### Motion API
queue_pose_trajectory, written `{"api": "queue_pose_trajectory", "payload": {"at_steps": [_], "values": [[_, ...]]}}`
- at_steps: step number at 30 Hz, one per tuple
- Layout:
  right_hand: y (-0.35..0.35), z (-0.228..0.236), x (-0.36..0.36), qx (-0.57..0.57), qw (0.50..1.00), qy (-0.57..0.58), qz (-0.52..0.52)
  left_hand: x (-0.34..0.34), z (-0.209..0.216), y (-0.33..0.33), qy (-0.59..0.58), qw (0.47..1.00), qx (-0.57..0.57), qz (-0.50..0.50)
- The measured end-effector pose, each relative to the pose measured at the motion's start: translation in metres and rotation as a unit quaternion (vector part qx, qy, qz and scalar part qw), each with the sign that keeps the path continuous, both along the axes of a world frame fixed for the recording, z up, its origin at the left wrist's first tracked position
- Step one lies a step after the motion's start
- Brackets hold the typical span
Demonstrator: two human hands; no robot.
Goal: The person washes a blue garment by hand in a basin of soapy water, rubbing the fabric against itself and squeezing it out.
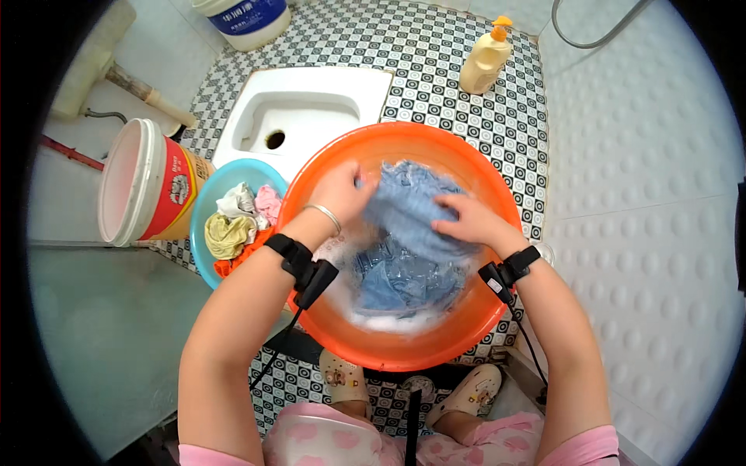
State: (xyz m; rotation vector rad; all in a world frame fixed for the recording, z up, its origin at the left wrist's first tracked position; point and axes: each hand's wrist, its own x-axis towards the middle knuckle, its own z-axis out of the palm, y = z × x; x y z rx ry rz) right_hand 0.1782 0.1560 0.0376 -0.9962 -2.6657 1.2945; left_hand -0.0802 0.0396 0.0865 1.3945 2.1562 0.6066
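A large orange basin [404, 353] holds soapy water and blue denim clothing. My left hand [346, 190], with a bangle at its wrist, is closed on the left edge of a light-blue denim garment [416, 206], slightly smeared by motion. On the garment's right side, my right hand [472, 223] grips the cloth between thumb and fingers. The garment is raised a little and bunched between both hands. Below it, more wet denim [408, 276] lies in the water, with white suds [385, 321] along the near side. Whether the two denim parts are one piece, I cannot tell.
A blue basin [203, 256] with yellow, white, pink and orange clothes stands at the left. Beyond are a white squat toilet [326, 78], a tipped bucket [151, 182], a white-and-blue bucket [249, 23] and a cream pump bottle [486, 62]. A textured wall [637, 194] bounds the right.
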Motion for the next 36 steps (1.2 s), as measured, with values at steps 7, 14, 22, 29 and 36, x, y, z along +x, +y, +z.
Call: {"api": "queue_pose_trajectory", "payload": {"at_steps": [7,14,22,29,36], "values": [[-0.022,-0.052,0.0,0.093,0.982,-0.16,-0.039,0.028,0.01,-0.055,0.106,0.912,-0.392,-0.065],[-0.065,-0.03,-0.051,-0.089,0.985,0.05,0.139,0.052,-0.02,-0.095,0.038,0.955,-0.249,-0.157],[0.022,-0.07,-0.052,0.144,0.986,-0.031,-0.076,0.087,-0.04,-0.089,0.016,0.966,-0.234,-0.107],[0.016,-0.045,-0.085,-0.115,0.967,-0.191,0.124,0.074,-0.028,-0.095,-0.106,0.968,-0.227,-0.034],[-0.025,0.109,-0.082,-0.238,0.943,0.227,-0.057,0.092,-0.031,-0.086,-0.114,0.99,0.049,0.067]]}}
